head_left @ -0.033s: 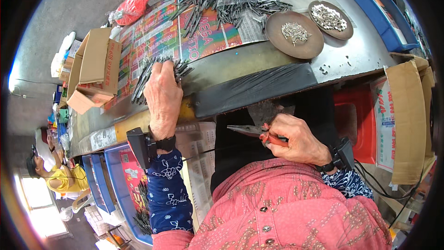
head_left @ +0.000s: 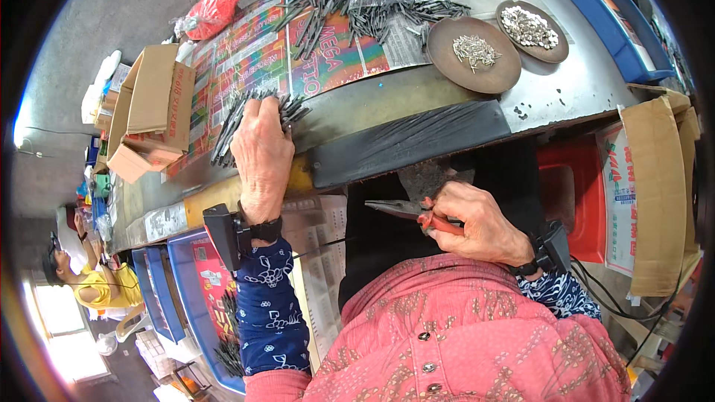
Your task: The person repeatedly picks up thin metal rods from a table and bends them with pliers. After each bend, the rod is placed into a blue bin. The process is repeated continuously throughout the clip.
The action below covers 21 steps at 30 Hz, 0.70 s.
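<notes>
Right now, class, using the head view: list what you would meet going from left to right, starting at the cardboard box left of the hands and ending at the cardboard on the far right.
Cardboard box → left hand → pliers → right hand → red bin → upright cardboard.

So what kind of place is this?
Probably a workshop or little factory: the right hand holds red-handled pliers, thin dark pieces lie heaped on the workbench, and a round brown dish holds small metal bits.
</notes>
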{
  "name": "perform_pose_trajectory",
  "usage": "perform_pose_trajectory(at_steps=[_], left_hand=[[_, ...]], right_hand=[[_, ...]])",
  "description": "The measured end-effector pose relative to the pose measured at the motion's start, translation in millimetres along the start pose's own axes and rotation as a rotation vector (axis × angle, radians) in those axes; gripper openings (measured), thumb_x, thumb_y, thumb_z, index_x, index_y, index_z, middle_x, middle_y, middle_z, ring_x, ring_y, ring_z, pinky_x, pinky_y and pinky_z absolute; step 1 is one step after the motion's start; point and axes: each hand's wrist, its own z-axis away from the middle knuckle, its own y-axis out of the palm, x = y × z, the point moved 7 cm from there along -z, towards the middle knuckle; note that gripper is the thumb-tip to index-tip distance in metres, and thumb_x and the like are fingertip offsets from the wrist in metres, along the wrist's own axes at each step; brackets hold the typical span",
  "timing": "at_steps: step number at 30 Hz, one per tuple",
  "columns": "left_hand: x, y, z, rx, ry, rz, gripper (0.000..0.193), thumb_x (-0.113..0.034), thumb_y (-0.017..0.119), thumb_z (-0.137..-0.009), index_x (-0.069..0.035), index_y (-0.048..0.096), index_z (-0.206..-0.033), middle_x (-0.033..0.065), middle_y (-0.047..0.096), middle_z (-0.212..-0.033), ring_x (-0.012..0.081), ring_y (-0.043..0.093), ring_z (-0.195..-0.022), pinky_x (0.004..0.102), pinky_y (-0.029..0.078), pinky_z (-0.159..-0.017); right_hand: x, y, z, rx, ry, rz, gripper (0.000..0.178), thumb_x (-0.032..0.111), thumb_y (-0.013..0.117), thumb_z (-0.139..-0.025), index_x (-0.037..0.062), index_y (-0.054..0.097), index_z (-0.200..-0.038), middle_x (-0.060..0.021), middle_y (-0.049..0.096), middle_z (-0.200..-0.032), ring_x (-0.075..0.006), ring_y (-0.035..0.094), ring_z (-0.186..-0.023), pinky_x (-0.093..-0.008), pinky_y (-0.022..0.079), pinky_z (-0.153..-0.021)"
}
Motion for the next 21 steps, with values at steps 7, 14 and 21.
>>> perform_pose_trajectory(at_steps=[7, 14, 21], left_hand=[[-6, -26, 13, -0.11, -0.043, 0.37, 0.034, 0.008, 0.067, -0.072, -0.001, 0.061, -0.104, 0.0197, 0.064, -0.086, 0.0393, 0.063, -0.077, 0.0426, 0.049, -0.069], [-30, -37, 54, 0.027, -0.416, 1.173, 0.011, -0.003, 0.067, -0.093, -0.002, 0.064, -0.103, 0.0043, 0.069, -0.079, 0.0048, 0.054, -0.06, 0.0215, 0.043, -0.054], [-61, -29, 98, 0.126, -0.644, 1.786, 0.012, -0.005, 0.065, -0.096, 0.0, 0.062, -0.107, 0.0129, 0.068, -0.083, 0.0044, 0.043, -0.049, 0.0183, 0.035, -0.047]], right_hand=[[13, -15, 1, -0.118, -0.069, 0.041, 0.013, 0.004, 0.072, -0.071, 0.0038, 0.064, -0.083, -0.0099, 0.06, -0.086, -0.03, 0.06, -0.08, -0.0403, 0.05, -0.068], [42, -32, -2, -0.261, -0.202, 0.204, 0.02, 0.002, 0.075, -0.069, 0.0045, 0.062, -0.085, -0.0099, 0.059, -0.092, -0.0291, 0.058, -0.082, -0.039, 0.048, -0.07], [62, -34, 0, -0.296, -0.269, 0.393, 0.021, 0.009, 0.075, -0.071, 0.0069, 0.066, -0.09, -0.0074, 0.058, -0.1, -0.0273, 0.058, -0.089, -0.0398, 0.042, -0.078]])
